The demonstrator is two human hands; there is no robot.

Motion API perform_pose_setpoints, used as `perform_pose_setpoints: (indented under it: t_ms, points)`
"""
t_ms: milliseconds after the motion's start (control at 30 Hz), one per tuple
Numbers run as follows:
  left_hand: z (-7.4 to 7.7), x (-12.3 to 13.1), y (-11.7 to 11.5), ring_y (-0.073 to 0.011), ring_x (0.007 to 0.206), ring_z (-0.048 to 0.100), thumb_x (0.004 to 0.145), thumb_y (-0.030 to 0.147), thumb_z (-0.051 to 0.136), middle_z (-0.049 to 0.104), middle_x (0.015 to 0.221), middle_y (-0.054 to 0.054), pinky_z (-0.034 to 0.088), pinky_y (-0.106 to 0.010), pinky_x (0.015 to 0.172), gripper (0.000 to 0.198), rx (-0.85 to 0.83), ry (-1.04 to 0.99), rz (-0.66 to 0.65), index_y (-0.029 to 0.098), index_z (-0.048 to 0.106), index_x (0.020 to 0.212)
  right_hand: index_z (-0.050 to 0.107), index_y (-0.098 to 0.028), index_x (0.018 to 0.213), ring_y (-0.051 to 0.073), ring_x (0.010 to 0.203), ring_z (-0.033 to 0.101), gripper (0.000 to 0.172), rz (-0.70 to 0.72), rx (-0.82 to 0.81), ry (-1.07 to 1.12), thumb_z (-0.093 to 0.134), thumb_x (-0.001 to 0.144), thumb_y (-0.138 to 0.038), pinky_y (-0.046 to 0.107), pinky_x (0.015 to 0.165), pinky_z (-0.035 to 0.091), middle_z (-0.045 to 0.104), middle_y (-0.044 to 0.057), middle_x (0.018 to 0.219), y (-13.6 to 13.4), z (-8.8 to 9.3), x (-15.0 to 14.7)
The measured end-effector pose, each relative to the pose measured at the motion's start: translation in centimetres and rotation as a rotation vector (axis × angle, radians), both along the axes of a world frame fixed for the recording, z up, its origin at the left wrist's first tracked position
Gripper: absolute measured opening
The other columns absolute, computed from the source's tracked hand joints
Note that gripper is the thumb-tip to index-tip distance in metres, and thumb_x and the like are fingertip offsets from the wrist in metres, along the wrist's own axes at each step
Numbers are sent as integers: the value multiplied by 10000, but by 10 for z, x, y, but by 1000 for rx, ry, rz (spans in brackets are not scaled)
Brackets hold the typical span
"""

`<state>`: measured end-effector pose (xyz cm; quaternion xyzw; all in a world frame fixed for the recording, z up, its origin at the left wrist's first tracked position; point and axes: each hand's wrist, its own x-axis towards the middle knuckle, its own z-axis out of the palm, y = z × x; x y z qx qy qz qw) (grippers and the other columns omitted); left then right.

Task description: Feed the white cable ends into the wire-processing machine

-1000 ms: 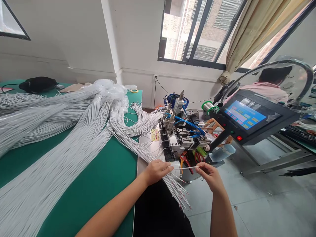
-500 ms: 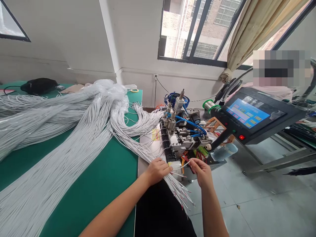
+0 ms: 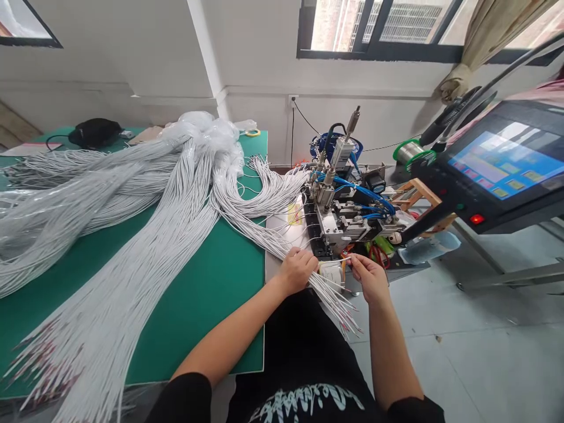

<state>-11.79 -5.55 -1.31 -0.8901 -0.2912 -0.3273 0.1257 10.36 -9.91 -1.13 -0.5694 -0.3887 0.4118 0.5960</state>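
Observation:
My left hand (image 3: 298, 269) is closed around a bundle of white cables (image 3: 332, 301), whose reddish-tipped ends fan out past it over my lap. Between the fingertips of my right hand (image 3: 369, 278) is the end of a single white cable (image 3: 338, 260), drawn out straight from the bundle. Just beyond both hands stands a bench machine (image 3: 330, 217) with metal cylinders and blue air tubes. Several white cables run into its left edge. A white roll or container (image 3: 331, 273) sits below the held cable, partly hidden by it.
A large spread of white cables (image 3: 163, 235) under clear plastic covers much of the green table (image 3: 211, 294). To the right are a control screen (image 3: 506, 158), a solder wire spool (image 3: 412, 153) and a clear bottle (image 3: 432, 248). A black bag (image 3: 96, 133) lies at the back left.
The view has tilted down and shifted left, so my lap and sleeves now show. My right hand has brought the single cable more level; both hands keep their hold.

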Motion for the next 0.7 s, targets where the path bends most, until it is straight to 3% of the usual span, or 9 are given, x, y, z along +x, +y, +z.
perform_pose_setpoints:
  t_ms: [167, 367, 467, 600, 700]
  points:
    - [0, -2, 0, -153, 681, 499, 950, 231, 387, 566, 713, -11, 295, -332, 795, 239, 11, -31, -4, 182, 499, 745, 687, -147, 900, 47, 455, 309, 419, 24, 47, 58, 763, 666, -487, 226, 406, 219, 628, 33, 737, 8, 2, -5]
    - [-7, 0, 2, -154, 678, 521, 908, 192, 402, 587, 722, -13, 307, -344, 830, 190, -63, -61, -31, 183, 503, 746, 673, -171, 820, 25, 428, 256, 299, 143, 49, 269, 778, 657, -399, 209, 372, 196, 579, 8, 713, 6, 19, -12]
    - [-9, 0, 3, -150, 643, 522, 882, 160, 399, 598, 727, -14, 324, -344, 825, 167, -88, -58, -61, 167, 565, 872, 660, -163, 776, 18, 412, 240, 288, 161, 39, 266, 770, 656, -400, 206, 366, 202, 573, 3, 678, 8, 19, -12]
    - [-9, -4, 1, -179, 672, 553, 843, 188, 430, 616, 745, -33, 337, -363, 814, 405, -80, -50, -78, 128, 533, 1230, 691, -142, 862, 57, 433, 352, 385, 62, 11, 6, 732, 676, -477, 227, 398, 266, 657, 50, 718, 12, 9, -9]
    - [-10, -6, 0, -196, 712, 574, 830, 203, 452, 635, 763, -55, 326, -378, 822, 436, -61, -53, -47, 135, 549, 1250, 710, -142, 858, 152, 590, 548, 383, 1, 1, -339, 685, 715, -496, 277, 546, 420, 703, 86, 764, 14, 4, -8]
